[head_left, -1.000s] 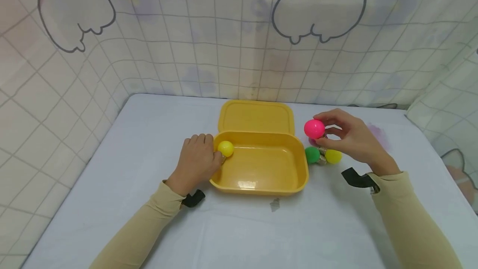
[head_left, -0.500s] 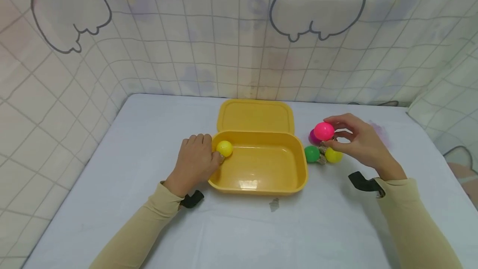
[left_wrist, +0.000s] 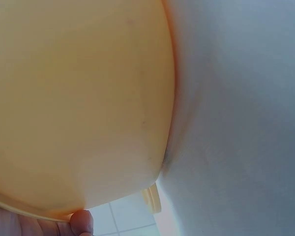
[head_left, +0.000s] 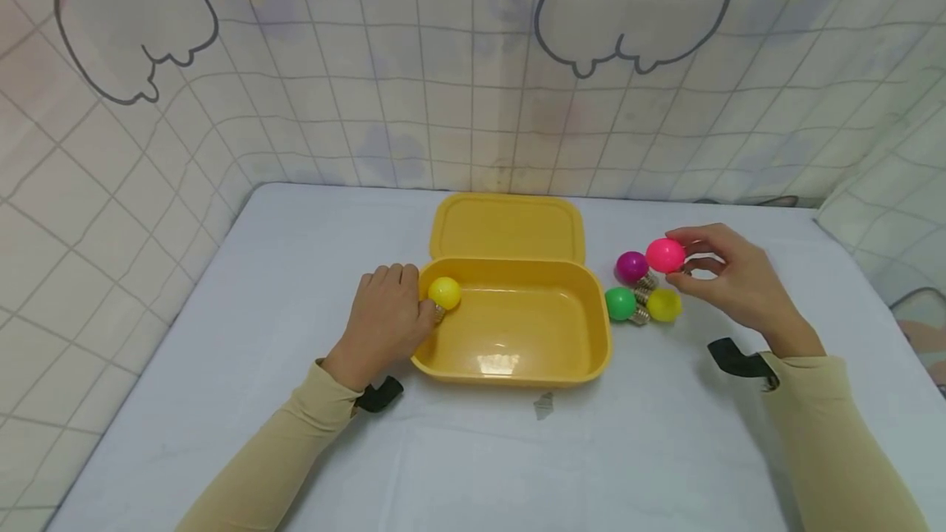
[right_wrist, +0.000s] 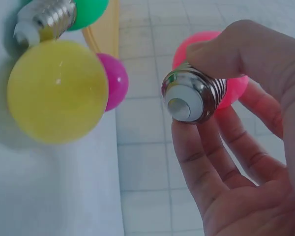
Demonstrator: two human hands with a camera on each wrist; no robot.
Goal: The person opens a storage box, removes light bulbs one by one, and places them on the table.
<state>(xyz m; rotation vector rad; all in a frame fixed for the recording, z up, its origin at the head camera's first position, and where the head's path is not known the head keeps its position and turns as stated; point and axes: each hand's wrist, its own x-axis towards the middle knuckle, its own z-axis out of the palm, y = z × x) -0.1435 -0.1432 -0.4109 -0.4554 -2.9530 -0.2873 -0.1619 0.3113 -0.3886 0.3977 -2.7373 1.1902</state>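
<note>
My right hand [head_left: 742, 286] pinches a pink light bulb [head_left: 664, 255] by its silvery screw base, above the table's right side; the right wrist view shows the base end-on. Below and left of it are a purple bulb [head_left: 631, 267], a green bulb [head_left: 620, 303] and a yellow bulb [head_left: 664, 305], their screw bases bunched together. My left hand [head_left: 384, 323] grips the left rim of a yellow plastic box [head_left: 510, 378]. Inside the box, against its left wall and beside my thumb, lies another yellow bulb [head_left: 444, 293]. The left wrist view shows mostly the box's outer wall [left_wrist: 78, 108].
The box's lid [head_left: 507, 225] is folded back flat behind it. A white cloth [head_left: 458, 466] covers the table, with a small grey patch [head_left: 544, 406] in front of the box. A checked curtain [head_left: 473, 105] hangs around the back and sides.
My right hand has moved right with the pink bulb, from over the purple bulb to beside it, so the purple bulb now shows fully. My left hand keeps its grip on the box.
</note>
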